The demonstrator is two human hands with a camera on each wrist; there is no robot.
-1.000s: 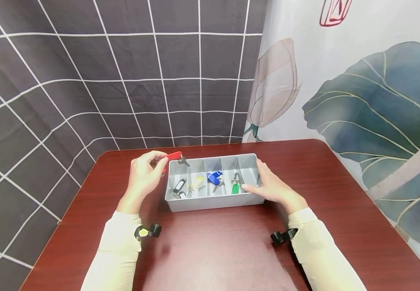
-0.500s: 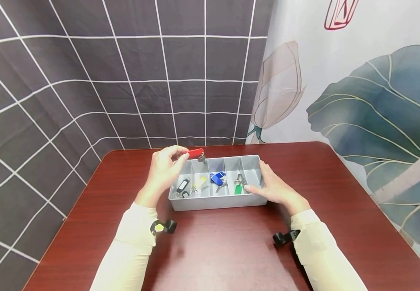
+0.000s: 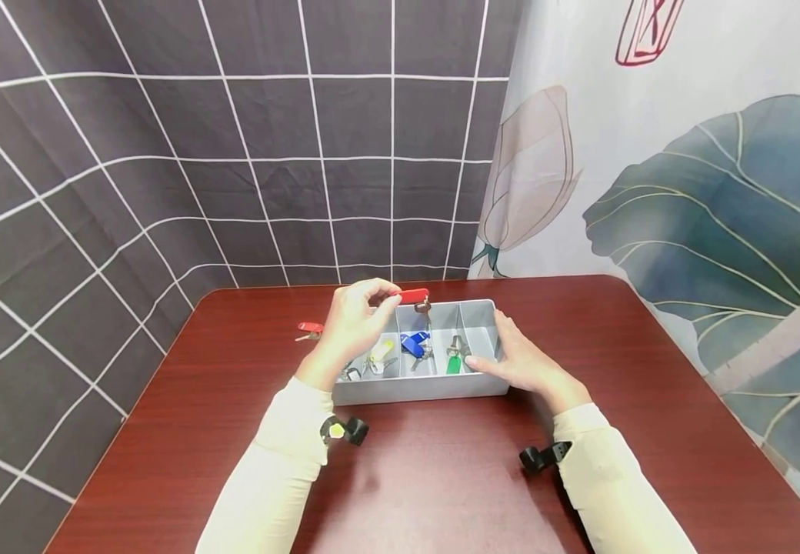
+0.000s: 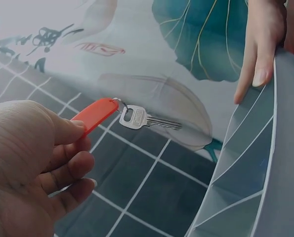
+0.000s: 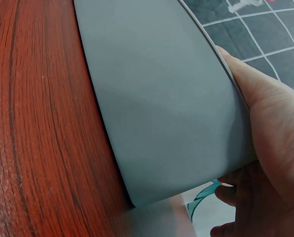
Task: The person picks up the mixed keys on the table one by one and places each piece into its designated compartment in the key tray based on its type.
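Between thumb and fingertips my left hand pinches a red key tag, held above the back rim of a grey divided tray. A silver key dangles from the tag's ring in the left wrist view. My right hand grips the tray's right end, thumb over the front rim and fingers along the end wall. Tagged keys lie in the compartments: a green tag, blue tags, a yellow tag and a black-framed tag. The rightmost compartment holds nothing. My left hand hides part of the left end.
Another red key tag with a key lies on the reddish-brown table, left of the tray. A dark gridded curtain hangs behind the table, and a leaf-printed curtain is at the right.
My left hand has moved right with the red key tag, from beside the tray's left end to above its middle compartments. The table's red tag has come into fuller view. My right hand stays put.
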